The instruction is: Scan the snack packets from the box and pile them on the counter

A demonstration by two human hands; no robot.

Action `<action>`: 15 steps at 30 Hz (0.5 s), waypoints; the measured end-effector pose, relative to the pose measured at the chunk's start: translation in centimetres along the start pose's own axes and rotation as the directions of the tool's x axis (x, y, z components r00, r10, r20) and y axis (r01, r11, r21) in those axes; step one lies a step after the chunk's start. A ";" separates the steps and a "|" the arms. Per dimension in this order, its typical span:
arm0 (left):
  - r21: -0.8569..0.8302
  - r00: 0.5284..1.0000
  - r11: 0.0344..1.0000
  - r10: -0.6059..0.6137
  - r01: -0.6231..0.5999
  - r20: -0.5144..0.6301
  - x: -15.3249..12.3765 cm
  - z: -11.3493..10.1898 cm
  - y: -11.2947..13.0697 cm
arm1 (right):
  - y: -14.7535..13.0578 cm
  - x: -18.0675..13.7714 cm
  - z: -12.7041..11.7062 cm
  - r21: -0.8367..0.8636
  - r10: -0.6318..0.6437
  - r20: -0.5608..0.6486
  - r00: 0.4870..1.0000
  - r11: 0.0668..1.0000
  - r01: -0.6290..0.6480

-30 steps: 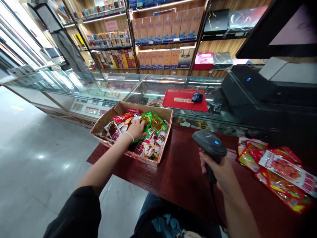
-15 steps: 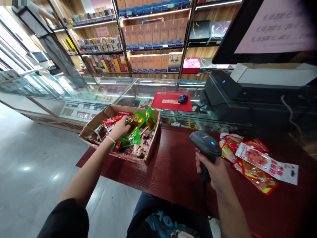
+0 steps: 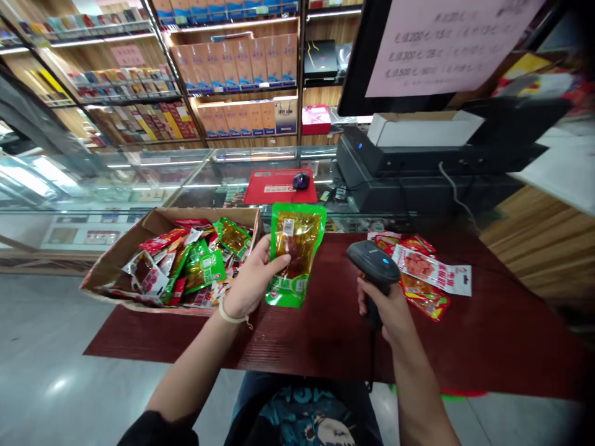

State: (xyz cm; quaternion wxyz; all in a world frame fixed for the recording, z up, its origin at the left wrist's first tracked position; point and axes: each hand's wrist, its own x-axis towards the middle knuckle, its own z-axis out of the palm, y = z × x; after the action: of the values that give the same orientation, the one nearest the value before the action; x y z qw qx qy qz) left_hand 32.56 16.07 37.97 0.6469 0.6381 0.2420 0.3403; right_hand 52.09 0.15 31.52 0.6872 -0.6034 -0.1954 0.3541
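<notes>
Pouch [image 3: 304, 238]: green-edged, gold-amber front, in my left hand [image 3: 248, 275], tipped a little to the right; stands over the table [image 3: 320, 347], whether its lower edge touches I cannot tell.
Barcode label [image 3: 288, 227]: on the pouch's upper front, just above my left thumb, facing me.
Left hand: pinching the pouch by its left side, thumb flat across the front, the rest of the fingers partly hidden behind; pale band [image 3: 232, 316] at the wrist.
Right hand [image 3: 388, 303]: wrapped round the handle of a black scanner [image 3: 374, 261], fingers curled under the head.
Scanner: nose turned left toward the pouch, apart from it; blue light on top; cord [image 3: 371, 359] hanging below my right hand.
Carton [image 3: 114, 260]: left of my left hand, open-topped cardboard, its right end just behind that hand; heaped with mixed packets [image 3: 204, 269], green, red and white.
Pile: beyond and right of my right hand, a white packet [image 3: 432, 271] lying across red-edged packets [image 3: 425, 303].
Mouse mat [image 3: 274, 186]: red, beyond my left hand on the glass showcase [image 3: 158, 176]; dark mouse [image 3: 301, 180] on its right part.
Monitor [image 3: 357, 62]: high beyond my right hand, pink handwritten-looking sheet [image 3: 432, 56] over it; white box [image 3: 418, 130] below.
</notes>
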 end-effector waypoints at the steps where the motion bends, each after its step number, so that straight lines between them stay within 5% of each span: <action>1: -0.023 0.999 0.999 -0.041 0.042 0.019 0.3 0.8 -1.5 | 0.1 0.0 -0.4 -0.003 0.002 -0.016 1.000 1.000 -0.002; 5: 0.225 0.986 0.962 -0.165 0.158 0.012 1.6 2.0 -8.0 | 0.4 -0.3 -1.9 -0.024 0.018 -0.063 0.998 1.000 -0.019; 9: 0.569 0.979 0.808 -0.201 0.151 0.026 2.1 1.6 -13.1 | 0.9 -0.6 -2.7 -0.035 0.025 -0.071 0.997 0.999 -0.027; 15: 0.319 0.944 0.904 -0.322 0.284 0.071 2.3 0.5 -15.8 | 2.0 -0.9 -3.4 -0.083 0.045 -0.066 0.997 0.995 -0.051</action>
State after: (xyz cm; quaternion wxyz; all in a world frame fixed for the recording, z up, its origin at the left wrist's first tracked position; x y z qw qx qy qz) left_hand 36.51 18.16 22.63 0.5995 0.7042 0.3477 0.1543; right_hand 53.31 -2.83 29.03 0.6582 -0.6475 -0.1738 0.3424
